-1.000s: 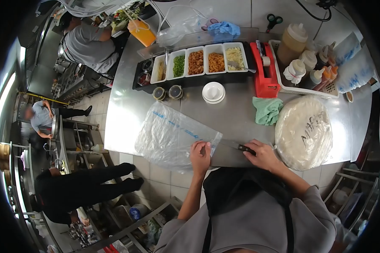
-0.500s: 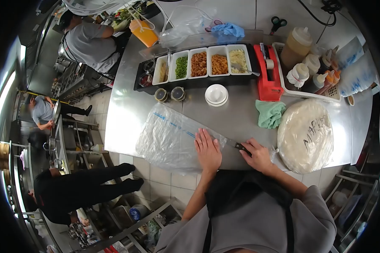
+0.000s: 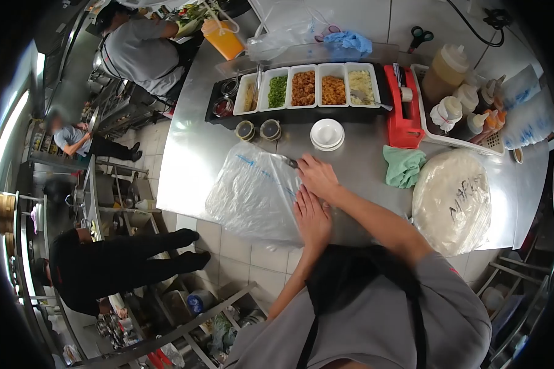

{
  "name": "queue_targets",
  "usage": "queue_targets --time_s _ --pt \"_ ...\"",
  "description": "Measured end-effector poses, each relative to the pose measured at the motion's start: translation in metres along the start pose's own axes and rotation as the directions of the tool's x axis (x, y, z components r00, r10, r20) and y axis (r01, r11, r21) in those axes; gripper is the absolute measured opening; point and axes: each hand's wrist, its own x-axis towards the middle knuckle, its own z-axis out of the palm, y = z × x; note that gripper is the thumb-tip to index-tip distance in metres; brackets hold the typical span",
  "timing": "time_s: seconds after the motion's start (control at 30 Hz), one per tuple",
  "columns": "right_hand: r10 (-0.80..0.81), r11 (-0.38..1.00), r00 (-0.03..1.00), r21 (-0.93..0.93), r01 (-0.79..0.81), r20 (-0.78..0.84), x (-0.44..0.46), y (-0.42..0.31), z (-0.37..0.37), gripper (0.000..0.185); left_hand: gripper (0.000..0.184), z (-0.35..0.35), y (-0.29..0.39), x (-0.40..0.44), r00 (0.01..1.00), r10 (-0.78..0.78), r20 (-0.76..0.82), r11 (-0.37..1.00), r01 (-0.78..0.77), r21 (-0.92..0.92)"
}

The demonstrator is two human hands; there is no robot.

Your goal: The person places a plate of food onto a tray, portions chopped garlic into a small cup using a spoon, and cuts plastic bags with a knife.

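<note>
A clear plastic bag is lying flat on the metal surface, its six-o'clock side appearing to hang past the near edge. The right hand is resting between two and three o'clock from the bag's middle, its fingers closing narrowly around the dark handle of a knife. The blade is pointing toward ten o'clock over the bag's upper edge, though most of it is too faint to make out. The left hand is lying flat just below at six o'clock from the right hand, fingers straight and close together, the tips touching the bag's edge and gripping nothing.

From the right hand, small white bowls are standing stacked at twelve o'clock, with a black rack of filled white containers sitting beyond them. A red tape dispenser is standing at two o'clock, and a green cloth is lying crumpled at three. A round plastic-wrapped bundle is resting near the cloth, at three o'clock from the left hand. Two dark-filled jars are standing at twelve o'clock from the bag.
</note>
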Motion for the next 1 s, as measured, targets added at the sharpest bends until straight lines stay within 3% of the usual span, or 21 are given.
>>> queue_targets --time_s 0.07,0.17,0.27,0.37,0.57,0.67,0.77,0.8,0.9,0.97,1.0 --pt "-0.029 1.0 1.0 -0.01 0.029 -0.012 0.018 -0.003 0.01 0.019 0.059 -0.004 0.007 -0.008 1.0 -0.008 0.025 0.998 0.01 -0.062" --pt "-0.04 0.999 0.996 -0.01 0.041 0.085 0.018 -0.003 0.007 0.019 0.057 0.002 -0.013 -0.018 0.999 0.029 0.024 0.934 -0.019 -0.356" --pt "0.011 1.0 0.992 -0.016 -0.009 0.126 -0.004 -0.011 -0.013 0.02 0.057 -0.045 -0.032 0.021 0.983 -0.049 -0.178 0.985 0.018 -0.169" --pt "-0.003 1.0 0.995 0.018 0.001 0.098 -0.028 -0.016 -0.026 0.02 0.056 -0.031 -0.064 0.052 0.979 -0.014 -0.205 0.999 0.021 0.031" --pt "-0.084 0.996 0.996 -0.021 0.084 0.009 0.019 -0.021 0.017 0.021 0.059 -0.015 -0.071 0.048 0.986 -0.05 -0.159 0.998 0.054 0.021" --pt "-0.053 0.999 0.999 -0.003 0.053 -0.014 0.064 -0.037 0.024 0.021 0.06 -0.016 -0.072 0.052 0.988 -0.074 -0.136 0.997 0.078 0.026" --pt "0.009 1.0 0.999 0.023 -0.01 0.046 0.056 -0.041 -0.004 0.022 0.06 -0.015 -0.074 0.054 0.99 -0.089 -0.106 0.996 0.092 0.023" --pt "0.024 1.0 1.0 0.013 -0.024 -0.005 0.042 -0.035 -0.012 0.023 0.059 -0.015 -0.074 0.054 0.991 -0.092 -0.101 0.995 0.094 0.018" --pt "0.116 0.993 0.993 0.008 -0.116 -0.007 -0.025 -0.01 -0.051 0.024 0.058 -0.038 -0.093 0.031 0.965 -0.118 -0.236 0.897 0.001 -0.442" --pt "0.169 0.98 0.985 -0.103 -0.171 -0.023 -0.058 0.003 -0.077 0.027 0.057 -0.066 -0.102 -0.011 0.821 -0.391 -0.416 0.772 0.047 -0.634" --pt "0.172 0.977 0.985 -0.126 -0.174 -0.025 -0.067 0.012 -0.086 0.029 0.059 -0.07 -0.116 -0.034 0.756 -0.5 -0.423 0.732 0.108 -0.673"
